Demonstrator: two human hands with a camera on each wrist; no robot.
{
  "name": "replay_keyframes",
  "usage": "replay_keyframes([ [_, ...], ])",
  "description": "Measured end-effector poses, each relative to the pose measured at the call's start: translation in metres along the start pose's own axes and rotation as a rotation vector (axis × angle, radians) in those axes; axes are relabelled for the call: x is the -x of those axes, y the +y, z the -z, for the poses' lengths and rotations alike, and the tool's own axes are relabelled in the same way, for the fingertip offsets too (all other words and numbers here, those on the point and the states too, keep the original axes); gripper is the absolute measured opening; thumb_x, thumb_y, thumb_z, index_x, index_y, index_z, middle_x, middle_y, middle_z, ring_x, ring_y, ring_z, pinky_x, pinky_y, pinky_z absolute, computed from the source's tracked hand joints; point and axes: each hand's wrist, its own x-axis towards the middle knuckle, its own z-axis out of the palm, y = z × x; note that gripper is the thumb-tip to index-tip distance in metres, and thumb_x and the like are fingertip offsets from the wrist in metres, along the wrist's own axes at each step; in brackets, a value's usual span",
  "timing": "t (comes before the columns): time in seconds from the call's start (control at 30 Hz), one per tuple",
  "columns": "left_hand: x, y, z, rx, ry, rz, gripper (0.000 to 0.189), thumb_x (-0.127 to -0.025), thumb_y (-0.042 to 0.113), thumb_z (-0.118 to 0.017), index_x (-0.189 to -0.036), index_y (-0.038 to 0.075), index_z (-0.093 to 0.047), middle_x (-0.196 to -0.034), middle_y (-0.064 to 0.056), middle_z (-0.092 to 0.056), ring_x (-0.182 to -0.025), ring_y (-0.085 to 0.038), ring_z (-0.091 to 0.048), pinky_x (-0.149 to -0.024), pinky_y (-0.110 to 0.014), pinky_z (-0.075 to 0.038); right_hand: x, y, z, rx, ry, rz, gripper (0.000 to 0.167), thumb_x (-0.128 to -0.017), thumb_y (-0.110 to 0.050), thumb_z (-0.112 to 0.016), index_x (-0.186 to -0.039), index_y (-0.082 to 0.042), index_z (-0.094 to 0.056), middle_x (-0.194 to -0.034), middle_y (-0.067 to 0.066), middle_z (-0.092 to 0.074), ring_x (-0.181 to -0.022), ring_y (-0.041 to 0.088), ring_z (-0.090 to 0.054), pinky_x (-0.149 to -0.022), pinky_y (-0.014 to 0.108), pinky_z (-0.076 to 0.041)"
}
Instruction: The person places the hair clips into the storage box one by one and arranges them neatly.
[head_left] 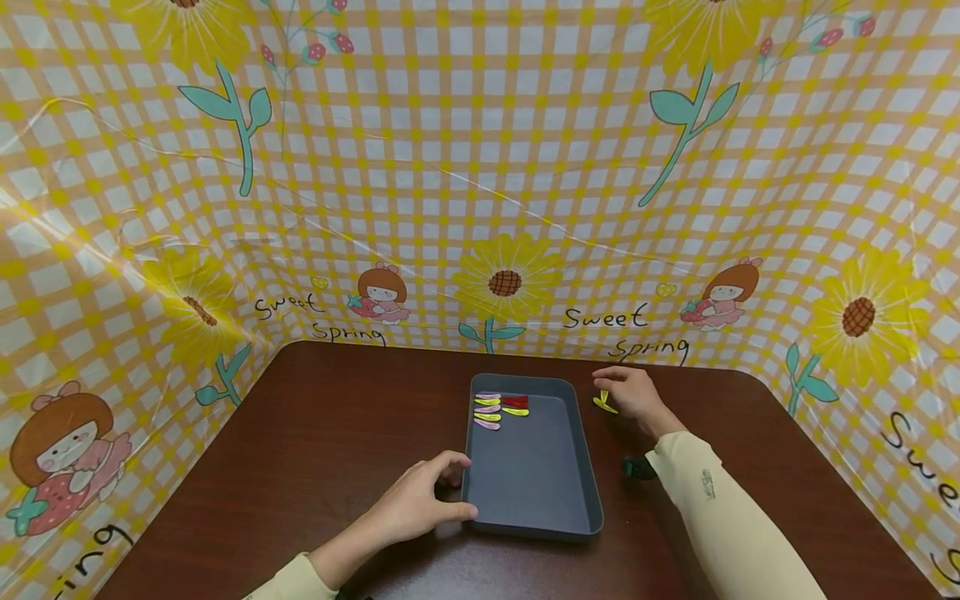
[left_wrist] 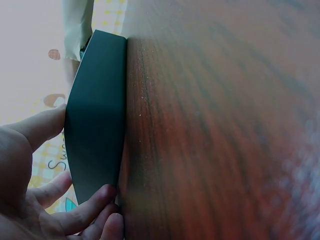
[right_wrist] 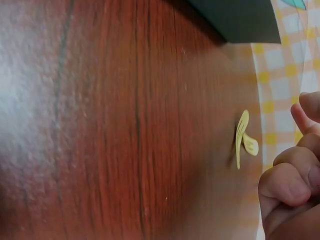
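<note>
A dark grey rectangular tray [head_left: 528,483] rests on the table. Along its left side is my left hand [head_left: 416,500], thumb and fingers spread, touching the rim and outer wall [left_wrist: 95,120]. Inside the tray's far left part, snap hair clips lie in two columns: pink, lilac and yellow ones [head_left: 487,417] at left, red ones [head_left: 515,402] and a yellow one [head_left: 516,412] at right. Beyond the tray's right side, two yellow hair clips [right_wrist: 242,135] lie crossed on the table. Just over them hovers my right hand [head_left: 630,392], fingers loosely bent, with nothing visible between them.
The brown wooden table [head_left: 360,400] meets a checked cloth [head_left: 450,208] with sunflower prints that rises at the back and both sides. A small dark object [head_left: 637,467] shows beside the right sleeve cuff.
</note>
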Motion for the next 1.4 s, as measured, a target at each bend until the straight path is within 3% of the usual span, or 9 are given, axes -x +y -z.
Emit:
replay_keyframes([
  [0.07,0.0,0.0,0.0,0.003,-0.003,0.007,0.061,-0.083,0.048,-0.081,-0.133,0.022,-0.059,-0.11,0.005,-0.063,-0.109,-0.02,-0.056,-0.089,-0.047,-0.047,-0.003,0.002,0.001,-0.002,-0.002,-0.011,0.04,-0.102,-0.026,-0.059,-0.133,-0.002,-0.063,-0.078,0.003,-0.064,-0.051,0.01,-0.042,-0.05,0.029,-0.039],
  [0.27,0.0,0.001,0.001,0.004,-0.004,0.01,0.061,-0.083,0.048,-0.081,-0.133,0.022,-0.058,-0.11,0.005,-0.064,-0.11,-0.02,-0.056,-0.089,-0.047,-0.047,-0.008,0.012,0.001,-0.002,-0.024,-0.024,0.041,-0.102,-0.026,-0.058,-0.136,-0.002,-0.061,-0.098,0.012,-0.067,-0.061,0.012,-0.049,-0.052,0.028,-0.042],
  [0.4,0.0,0.001,0.0,0.002,-0.003,0.009,0.062,-0.083,0.048,-0.081,-0.134,0.022,-0.058,-0.11,0.006,-0.063,-0.11,-0.02,-0.056,-0.089,-0.046,-0.047,-0.009,0.017,0.002,-0.008,-0.022,-0.022,0.042,-0.103,-0.027,-0.056,-0.137,-0.003,-0.059,-0.095,0.01,-0.066,-0.056,0.011,-0.044,-0.051,0.028,-0.04],
  [0.63,-0.001,0.0,-0.001,-0.011,-0.005,0.011,0.062,-0.082,0.05,-0.081,-0.133,0.024,-0.058,-0.109,0.008,-0.063,-0.11,-0.019,-0.056,-0.089,-0.045,-0.047,-0.007,0.025,0.003,-0.007,-0.026,-0.046,0.044,-0.103,-0.028,-0.055,-0.14,-0.006,-0.057,-0.111,0.011,-0.066,-0.055,0.012,-0.04,-0.05,0.029,-0.038],
  [1.03,-0.001,0.0,0.0,-0.006,0.001,0.015,0.061,-0.083,0.048,-0.081,-0.133,0.022,-0.059,-0.109,0.007,-0.063,-0.109,-0.019,-0.056,-0.089,-0.045,-0.046,-0.015,0.033,0.002,-0.025,-0.023,-0.062,0.045,-0.103,-0.027,-0.055,-0.142,-0.006,-0.056,-0.09,-0.004,-0.067,-0.046,0.009,-0.033,-0.048,0.028,-0.036],
  [1.4,-0.001,0.002,0.001,-0.009,0.003,0.013,0.061,-0.082,0.047,-0.082,-0.133,0.021,-0.059,-0.108,0.006,-0.063,-0.109,-0.019,-0.057,-0.089,-0.045,-0.047,-0.021,0.036,0.003,0.018,-0.051,-0.047,0.048,-0.1,-0.024,-0.055,-0.145,-0.007,-0.054,-0.067,-0.007,-0.059,-0.043,0.011,-0.03,-0.045,0.028,-0.033],
])
